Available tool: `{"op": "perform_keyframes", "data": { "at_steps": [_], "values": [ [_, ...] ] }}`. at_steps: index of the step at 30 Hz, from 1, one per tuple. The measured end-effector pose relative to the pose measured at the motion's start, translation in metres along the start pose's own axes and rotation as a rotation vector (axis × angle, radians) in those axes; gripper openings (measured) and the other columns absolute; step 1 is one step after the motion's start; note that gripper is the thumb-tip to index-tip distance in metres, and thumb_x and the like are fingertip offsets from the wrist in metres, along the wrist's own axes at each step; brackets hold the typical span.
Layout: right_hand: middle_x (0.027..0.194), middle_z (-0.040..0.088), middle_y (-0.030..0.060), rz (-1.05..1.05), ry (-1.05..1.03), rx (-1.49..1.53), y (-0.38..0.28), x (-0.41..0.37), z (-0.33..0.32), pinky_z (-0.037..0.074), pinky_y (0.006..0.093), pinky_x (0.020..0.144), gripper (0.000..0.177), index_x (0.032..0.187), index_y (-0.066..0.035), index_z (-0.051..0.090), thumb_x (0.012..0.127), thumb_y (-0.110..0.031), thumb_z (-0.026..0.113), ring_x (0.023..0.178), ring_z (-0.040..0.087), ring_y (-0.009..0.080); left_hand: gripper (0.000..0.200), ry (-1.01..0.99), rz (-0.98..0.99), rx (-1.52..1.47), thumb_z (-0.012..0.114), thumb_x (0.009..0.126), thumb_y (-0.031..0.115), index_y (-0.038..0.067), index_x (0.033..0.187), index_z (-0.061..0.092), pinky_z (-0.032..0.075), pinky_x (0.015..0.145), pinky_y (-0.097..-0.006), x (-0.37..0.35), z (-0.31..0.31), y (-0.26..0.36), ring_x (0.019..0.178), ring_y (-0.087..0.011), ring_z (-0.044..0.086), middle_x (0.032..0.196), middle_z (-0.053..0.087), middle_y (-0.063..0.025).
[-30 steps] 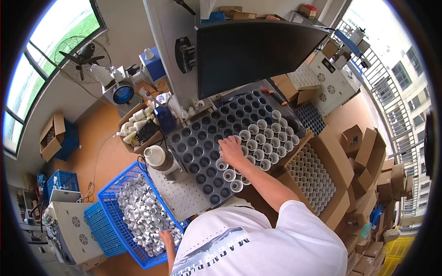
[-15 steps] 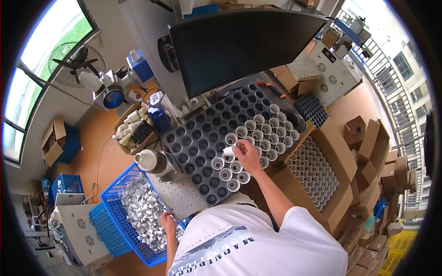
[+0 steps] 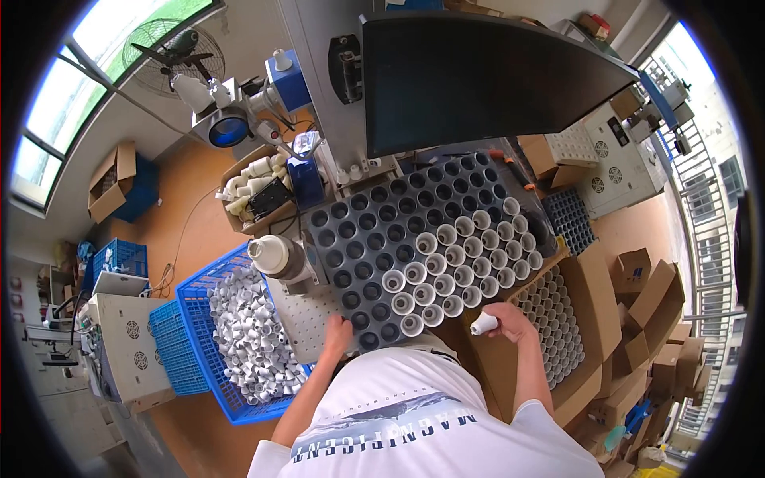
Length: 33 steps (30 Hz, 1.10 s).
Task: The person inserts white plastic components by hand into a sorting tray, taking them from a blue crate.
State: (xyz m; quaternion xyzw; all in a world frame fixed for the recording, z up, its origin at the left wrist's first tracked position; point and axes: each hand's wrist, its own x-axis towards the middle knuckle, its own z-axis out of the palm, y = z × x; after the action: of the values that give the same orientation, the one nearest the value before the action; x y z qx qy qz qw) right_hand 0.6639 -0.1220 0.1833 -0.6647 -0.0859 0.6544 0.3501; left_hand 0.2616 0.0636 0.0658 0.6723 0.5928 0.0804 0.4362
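Your right hand [image 3: 514,321] is pinched narrow around one white cup [image 3: 483,323], its fingers gripping one end while the other end points left, toward your left hand. That cup is clear of the black tray [image 3: 408,249], just off its near edge and beside the open cardboard box [image 3: 594,319], where many more cups [image 3: 550,327] stand in rows to the right of your right hand.

Your left hand [image 3: 338,333] is at the near left corner of the tray, next to the perforated metal plate [image 3: 307,323], with its fingers curled in; you cannot tell from here whether they hold anything. Between and beyond your hands, white cups [image 3: 453,306] fill the near and right part of the tray. To the left of your left hand, a blue basket [image 3: 197,338] holds a heap of loose white pieces [image 3: 251,342].
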Motion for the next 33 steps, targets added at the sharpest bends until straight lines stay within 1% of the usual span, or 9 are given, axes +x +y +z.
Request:
{"op": "perform_keyframes", "data": {
  "at_steps": [3, 11, 14, 17, 20, 23, 26, 32, 33],
  "values": [
    [0.091, 0.07, 0.0084, -0.075, -0.086, 0.239, 0.011, 0.021, 0.006, 0.057, 0.0291, 0.055, 0.03, 0.106, -0.003, 0.065, 0.09, -0.028, 0.059, 0.076, 0.069, 0.0176, 0.02, 0.117, 0.058, 0.083, 0.05, 0.079, 0.009, -0.01, 0.079, 0.058, 0.043, 0.078, -0.0577, -0.002, 0.008, 0.02, 0.088, -0.052, 0.055, 0.09, 0.06, -0.0348],
    [0.096, 0.07, 0.0084, -0.063, -0.173, 0.126, 0.009, 0.024, 0.015, 0.057, 0.0301, 0.06, 0.027, 0.107, -0.004, 0.064, 0.092, -0.027, 0.059, 0.08, 0.07, 0.0183, 0.02, 0.132, 0.03, 0.161, 0.052, 0.08, 0.009, -0.01, 0.08, 0.059, 0.043, 0.078, -0.0595, 0.001, 0.019, 0.009, 0.087, -0.0529, 0.055, 0.087, 0.06, -0.0347],
    [0.095, 0.07, 0.0084, -0.059, -0.185, 0.01, 0.005, 0.015, 0.011, 0.057, 0.0294, 0.058, 0.028, 0.106, -0.004, 0.065, 0.092, -0.028, 0.06, 0.079, 0.069, 0.0179, 0.019, 0.231, 0.038, 0.143, 0.052, 0.077, 0.006, -0.01, 0.073, 0.062, 0.046, 0.071, -0.0566, -0.011, 0.004, 0.014, 0.075, -0.0494, 0.059, 0.075, 0.061, -0.0327],
    [0.086, 0.069, 0.0095, -0.052, -0.127, -0.057, -0.005, -0.005, 0.009, 0.053, 0.0263, 0.049, 0.033, 0.108, -0.001, 0.067, 0.091, -0.028, 0.059, 0.066, 0.066, 0.0166, 0.022, 0.166, -0.08, -0.148, 0.049, 0.072, 0.005, -0.008, 0.063, 0.064, 0.047, 0.059, -0.0499, -0.017, -0.028, 0.004, 0.058, -0.0387, 0.061, 0.06, 0.06, -0.0268],
    [0.08, 0.069, 0.0107, -0.129, -0.106, -0.01, -0.014, -0.012, 0.021, 0.051, 0.026, 0.045, 0.033, 0.104, 0.001, 0.067, 0.091, -0.027, 0.057, 0.058, 0.064, 0.0165, 0.026, 0.38, 0.028, -0.336, 0.044, 0.068, 0.006, -0.004, 0.052, 0.061, 0.04, 0.047, -0.0418, -0.02, -0.063, -0.004, 0.043, -0.0255, 0.052, 0.046, 0.054, -0.0163],
    [0.077, 0.068, 0.01, -0.228, -0.121, 0.014, -0.031, -0.017, 0.043, 0.049, 0.0251, 0.044, 0.032, 0.1, 0.001, 0.068, 0.092, -0.028, 0.056, 0.055, 0.062, 0.0153, 0.026, 0.407, 0.013, -0.418, 0.04, 0.067, 0.006, -0.004, 0.055, 0.061, 0.039, 0.05, -0.0332, -0.014, -0.108, -0.001, 0.049, -0.0182, 0.052, 0.05, 0.056, -0.0088],
    [0.078, 0.067, 0.0091, -0.282, -0.166, 0.008, -0.05, -0.02, 0.085, 0.047, 0.0241, 0.043, 0.031, 0.1, 0.0, 0.066, 0.093, -0.028, 0.055, 0.054, 0.06, 0.0138, 0.025, 0.48, 0.148, -0.538, 0.037, 0.065, 0.004, -0.005, 0.058, 0.06, 0.039, 0.059, -0.0282, -0.004, -0.151, 0.019, 0.059, -0.0152, 0.053, 0.059, 0.058, -0.0067],
    [0.083, 0.067, 0.0061, -0.445, -0.201, 0.067, -0.072, -0.012, 0.154, 0.046, 0.0236, 0.052, 0.031, 0.105, -0.003, 0.064, 0.095, -0.031, 0.056, 0.062, 0.059, 0.0114, 0.026, 0.557, 0.501, -0.651, 0.033, 0.061, -0.002, -0.008, 0.068, 0.057, 0.044, 0.078, -0.0261, 0.016, -0.215, 0.074, 0.077, -0.0179, 0.057, 0.076, 0.061, -0.0093],
    [0.089, 0.065, 0.0084, -0.449, -0.194, 0.118, -0.076, -0.011, 0.166, 0.052, 0.0257, 0.055, 0.029, 0.113, -0.001, 0.058, 0.093, -0.022, 0.056, 0.067, 0.063, 0.0142, 0.027, 0.561, 0.527, -0.659, 0.033, 0.061, -0.003, -0.009, 0.071, 0.058, 0.044, 0.082, -0.0267, 0.022, -0.22, 0.078, 0.079, -0.0187, 0.057, 0.078, 0.061, -0.0098]
  ]
}}
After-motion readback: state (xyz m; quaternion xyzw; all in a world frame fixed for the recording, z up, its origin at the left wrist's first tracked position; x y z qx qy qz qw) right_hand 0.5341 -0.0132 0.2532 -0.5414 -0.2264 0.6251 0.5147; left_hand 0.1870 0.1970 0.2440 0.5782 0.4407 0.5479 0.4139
